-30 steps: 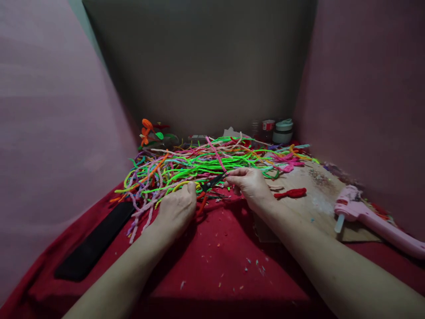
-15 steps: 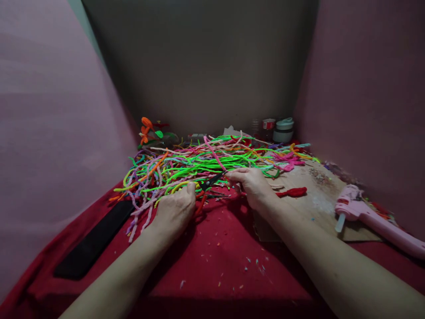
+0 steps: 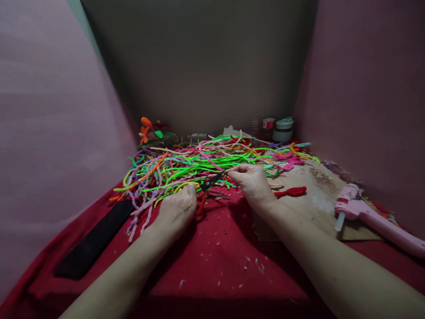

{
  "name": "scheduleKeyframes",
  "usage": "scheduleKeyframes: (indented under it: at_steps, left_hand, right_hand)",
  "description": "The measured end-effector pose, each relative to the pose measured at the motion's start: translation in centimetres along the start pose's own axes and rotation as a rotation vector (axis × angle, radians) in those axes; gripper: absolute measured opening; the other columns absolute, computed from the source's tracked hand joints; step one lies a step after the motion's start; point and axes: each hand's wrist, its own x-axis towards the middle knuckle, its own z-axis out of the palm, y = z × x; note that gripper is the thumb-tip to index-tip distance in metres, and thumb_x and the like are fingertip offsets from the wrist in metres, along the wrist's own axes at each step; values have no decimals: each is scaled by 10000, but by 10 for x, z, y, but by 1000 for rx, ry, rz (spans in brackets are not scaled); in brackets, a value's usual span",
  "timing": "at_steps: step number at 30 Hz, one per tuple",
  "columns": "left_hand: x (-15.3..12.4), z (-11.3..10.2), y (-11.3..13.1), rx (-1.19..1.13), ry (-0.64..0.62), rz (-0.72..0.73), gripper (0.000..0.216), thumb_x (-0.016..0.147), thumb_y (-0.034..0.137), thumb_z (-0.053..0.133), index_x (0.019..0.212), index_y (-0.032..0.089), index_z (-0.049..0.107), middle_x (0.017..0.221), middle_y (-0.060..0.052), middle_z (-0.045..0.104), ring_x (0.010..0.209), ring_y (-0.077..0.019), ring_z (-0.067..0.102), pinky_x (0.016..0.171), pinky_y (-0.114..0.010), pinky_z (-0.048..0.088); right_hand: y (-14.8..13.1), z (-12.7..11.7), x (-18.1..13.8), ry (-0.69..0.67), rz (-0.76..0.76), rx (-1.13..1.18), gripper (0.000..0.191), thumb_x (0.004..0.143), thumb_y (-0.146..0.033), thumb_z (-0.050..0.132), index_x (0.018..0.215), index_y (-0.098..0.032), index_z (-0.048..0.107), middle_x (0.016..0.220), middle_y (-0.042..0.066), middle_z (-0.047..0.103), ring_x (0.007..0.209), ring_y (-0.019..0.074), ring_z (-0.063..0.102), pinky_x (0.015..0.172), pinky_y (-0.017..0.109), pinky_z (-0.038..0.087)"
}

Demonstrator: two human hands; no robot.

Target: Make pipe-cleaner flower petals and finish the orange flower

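Observation:
A loose heap of pipe cleaners (image 3: 206, 161) in green, pink, orange and lilac covers the back of the red cloth (image 3: 212, 266). My left hand (image 3: 176, 208) is closed round the handles of black scissors (image 3: 212, 180), whose blades point up and right into the heap. My right hand (image 3: 254, 184) is just right of the blade tips. Its fingers pinch a pink pipe cleaner (image 3: 207, 157) that runs left and back over the heap.
A pink glue gun (image 3: 365, 215) lies on a cardboard sheet (image 3: 312, 199) at the right, beside a red pipe-cleaner piece (image 3: 292, 192). A black flat bar (image 3: 94, 241) lies at the left. Jars (image 3: 280, 129) and small orange flowers (image 3: 148, 130) stand at the back wall. Walls close in on three sides.
My right hand has shifted slightly back and up with the pink pipe cleaner. The left hand and scissors have hardly moved.

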Motion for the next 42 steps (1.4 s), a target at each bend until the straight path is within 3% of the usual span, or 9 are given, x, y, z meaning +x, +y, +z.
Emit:
scheduleKeyframes:
  at_steps: [13, 18, 29, 42]
  left_hand:
    - [-3, 2, -3, 46, 29, 33, 275, 833, 93, 204, 902, 119, 469, 691, -91, 569, 565, -229, 605, 442, -276, 408]
    - [-3, 6, -4, -20, -10, 81, 197, 837, 125, 269, 909, 121, 452, 724, -88, 575, 602, -211, 615, 474, -254, 421]
    - [2, 5, -2, -49, -13, 35, 195, 849, 169, 270, 905, 131, 452, 761, -94, 574, 637, -227, 611, 489, -277, 423]
    - [1, 16, -8, -53, 89, 87, 172, 832, 157, 314, 895, 127, 471, 657, -72, 580, 519, -192, 581, 408, -240, 308]
  right_hand:
    - [3, -1, 2, 7, -7, -47, 94, 584, -213, 575, 552, -132, 612, 461, -36, 502, 428, 67, 374, 462, 225, 308]
    - [2, -1, 2, -1, 6, -32, 103, 567, -221, 587, 532, -126, 603, 449, -43, 484, 431, 65, 363, 462, 225, 296]
    - [6, -1, 4, -32, 16, -19, 90, 566, -209, 571, 535, -126, 581, 447, -51, 464, 419, 53, 343, 440, 214, 273]
    - [7, -1, 5, -9, 19, -6, 132, 569, -251, 612, 534, -125, 591, 436, -46, 461, 407, 61, 347, 425, 222, 264]
